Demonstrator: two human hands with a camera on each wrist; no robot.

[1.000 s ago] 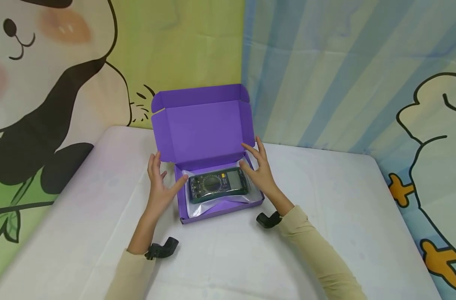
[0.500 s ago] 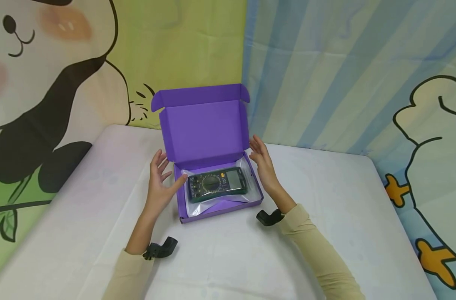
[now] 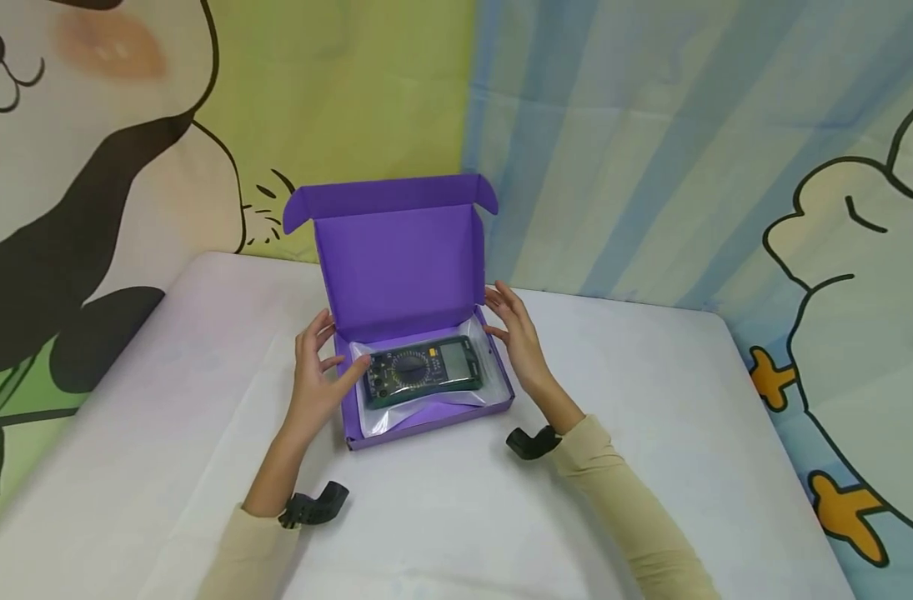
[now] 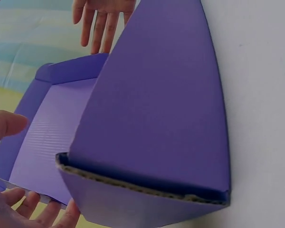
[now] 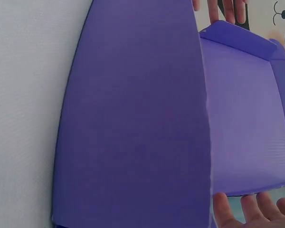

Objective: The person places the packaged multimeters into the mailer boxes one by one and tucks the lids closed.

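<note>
A purple cardboard box [image 3: 433, 423] lies on the table with its lid [image 3: 399, 271] raised at the back. Inside is a dark green multimeter [image 3: 423, 372] in a clear plastic bag [image 3: 387, 418]. My left hand [image 3: 317, 375] is at the box's left side, fingertips by the lid's left side flap [image 3: 325, 275], thumb extended over the box's left edge. On the other side, my right hand [image 3: 519, 342] has its fingers loosely bent beside the lower end of the right side flap [image 3: 479, 258]. Both wrist views show fingers along the lid's side edges; the multimeter is hidden there.
The table [image 3: 629, 400] has a white cover. Behind it hang printed cloth backdrops, one with a panda [image 3: 152, 192] on the left and one with striped blue [image 3: 614, 167] on the right. A black wrist camera [image 3: 317, 504] sits on each forearm.
The lid's two side flaps have folded inward from their splayed position. My right hand has shifted from over the box's right edge to outside it. The left hand stays beside the box.
</note>
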